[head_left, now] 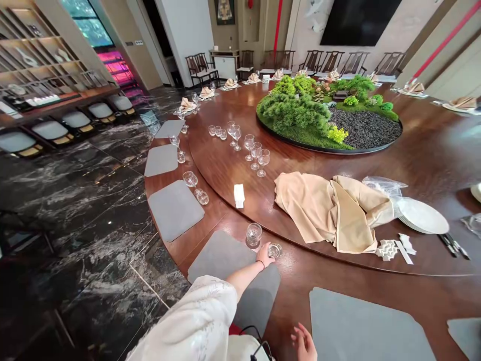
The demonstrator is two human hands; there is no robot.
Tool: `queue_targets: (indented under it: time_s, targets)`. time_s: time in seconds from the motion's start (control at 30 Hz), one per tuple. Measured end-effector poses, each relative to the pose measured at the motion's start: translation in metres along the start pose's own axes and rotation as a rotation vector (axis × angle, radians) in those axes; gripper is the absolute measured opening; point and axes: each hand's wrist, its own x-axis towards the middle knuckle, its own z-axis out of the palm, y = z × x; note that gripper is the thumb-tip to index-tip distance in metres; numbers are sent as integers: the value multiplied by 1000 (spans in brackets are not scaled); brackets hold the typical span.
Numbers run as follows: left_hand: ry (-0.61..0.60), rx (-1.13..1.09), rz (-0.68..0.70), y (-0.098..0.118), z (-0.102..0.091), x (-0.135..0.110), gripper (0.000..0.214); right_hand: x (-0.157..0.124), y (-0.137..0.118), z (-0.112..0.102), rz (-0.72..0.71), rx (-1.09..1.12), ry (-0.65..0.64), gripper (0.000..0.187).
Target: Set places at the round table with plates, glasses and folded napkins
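Observation:
My left hand (265, 255) reaches over a grey placemat (221, 253) and has its fingers around a small clear glass (275, 250) at the table's edge ring. Just beyond it stands a stemmed glass (254, 233), close to the hand but apart from it. Low in the view, my right hand (303, 343) holds nothing, its fingers loosely spread. It is nearest to another grey placemat (368, 326) on its right.
Tan cloth napkins (311, 205) lie on the turntable beside stacked white plates (423, 215) and white chopstick rests (387, 249). Several stemmed glasses (256, 153) stand farther back, before a planted centrepiece (300, 115). A small white packet (239, 195) lies near the turntable edge.

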Motion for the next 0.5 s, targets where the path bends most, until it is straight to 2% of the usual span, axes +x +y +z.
queue_targets:
  time_s: [0.07, 0.13, 0.23, 0.33, 0.5]
  targets:
    - [56, 24, -42, -3, -1, -4, 81, 4, -15, 13, -44, 72, 189, 32]
    - [83, 33, -39, -9, -4, -13, 68, 6, -31, 25, -81, 97, 202, 32]
    - [77, 23, 37, -29, -16, -37, 41, 11, -51, 37, -111, 126, 167, 38]
    - [62, -4, 81, -59, -39, -69, 23, 27, -74, 45, -94, 194, 146, 44]
    - [111, 22, 19, -107, -93, -118, 28, 83, -136, 64, -86, 252, 173, 43]
